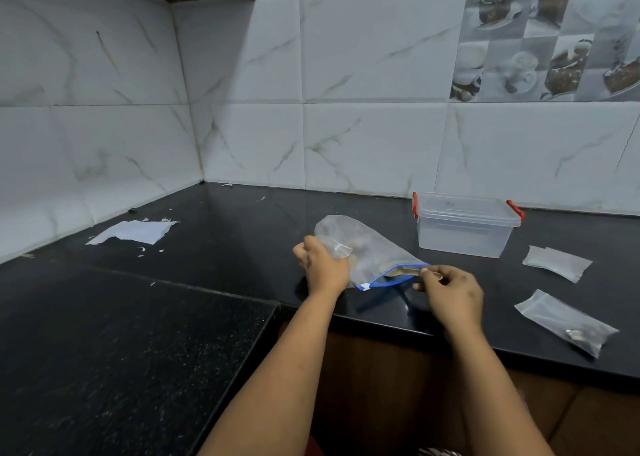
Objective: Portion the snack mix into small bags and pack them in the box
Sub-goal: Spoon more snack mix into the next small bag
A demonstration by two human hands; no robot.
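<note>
A large clear zip bag (pixel 372 251) with a blue zip edge lies tilted on the black counter, snack mix faintly visible inside. My left hand (pixel 323 265) grips a small clear bag (pixel 335 246) against the large bag's left side. My right hand (pixel 450 291) pinches the blue rim at the large bag's open mouth. A clear plastic box (pixel 464 228) with red clips stands behind, lid on. One small bag (pixel 556 263) lies flat at the right. Another small bag (pixel 568 322) nearer me holds some snack mix.
A torn sheet of white paper (pixel 133 232) and small scraps lie at the back left of the counter (pixel 225 233). White tiled walls meet in a corner behind. The counter edge runs just below my wrists, with a lower dark surface (pixel 104 351) at the left.
</note>
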